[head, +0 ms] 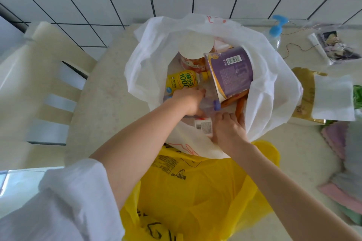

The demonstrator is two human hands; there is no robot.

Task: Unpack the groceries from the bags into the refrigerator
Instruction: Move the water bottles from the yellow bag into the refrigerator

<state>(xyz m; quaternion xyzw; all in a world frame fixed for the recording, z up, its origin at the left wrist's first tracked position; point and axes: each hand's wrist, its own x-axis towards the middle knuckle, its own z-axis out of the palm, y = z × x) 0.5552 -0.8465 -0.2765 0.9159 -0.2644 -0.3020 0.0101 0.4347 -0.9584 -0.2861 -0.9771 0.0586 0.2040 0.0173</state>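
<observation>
While both hands reach into the white bag (274, 92), the left hand (188, 100) seems to hold a clear bottle (209, 103); the right hand (229, 129), at its five o'clock, lies flat, fingers straight.

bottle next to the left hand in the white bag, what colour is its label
Yellow, with green print, on the bottle in the head view.

Both my bare forearms reach forward, close together.
My left hand (188, 100) curls downward, fingers hidden; my right hand (229, 129) lies knuckles-up, fingers bent.
</observation>
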